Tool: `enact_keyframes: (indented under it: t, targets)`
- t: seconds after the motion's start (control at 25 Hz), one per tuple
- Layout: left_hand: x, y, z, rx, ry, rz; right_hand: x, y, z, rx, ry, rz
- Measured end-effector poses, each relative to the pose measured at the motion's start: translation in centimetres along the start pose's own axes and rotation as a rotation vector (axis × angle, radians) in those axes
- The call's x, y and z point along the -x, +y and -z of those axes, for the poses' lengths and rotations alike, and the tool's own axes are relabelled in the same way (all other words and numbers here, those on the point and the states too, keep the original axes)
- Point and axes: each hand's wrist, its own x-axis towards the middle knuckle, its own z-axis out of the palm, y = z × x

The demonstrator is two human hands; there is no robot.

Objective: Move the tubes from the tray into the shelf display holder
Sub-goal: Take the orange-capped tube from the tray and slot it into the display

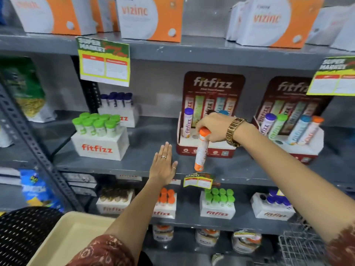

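My right hand [215,127] grips the orange cap of an orange-and-white tube [201,150], which hangs nearly upright in front of the maroon fitfizz display holder [206,148] on the middle shelf. A purple-capped tube [187,121] stands in the holder's left slot; a blue cap shows behind my hand. My left hand [163,164] is flat and open, fingers together, resting at the shelf's front edge left of the holder. The beige tray [65,239] sits at the bottom left; no tubes show on its visible part.
A second maroon holder [294,146] with several tubes stands to the right. White fitfizz boxes with green-capped tubes [99,137] sit to the left. More boxed tubes fill the shelf below. A black perforated seat [23,231] is at the lower left, a wire basket [303,246] at the lower right.
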Motion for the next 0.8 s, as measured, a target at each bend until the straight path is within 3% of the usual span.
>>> enact_keyframes:
  t: [0.28,0.8]
  targets:
    - [-1.4,-0.2,-2.4,-0.129,-0.177,0.109,-1.4,0.6,1.0,-0.023,0.017,0.191]
    - [-1.3,0.1,-2.2,-0.161,-0.193,0.126,-2.4,2.6,2.7,-0.043,0.095,0.043]
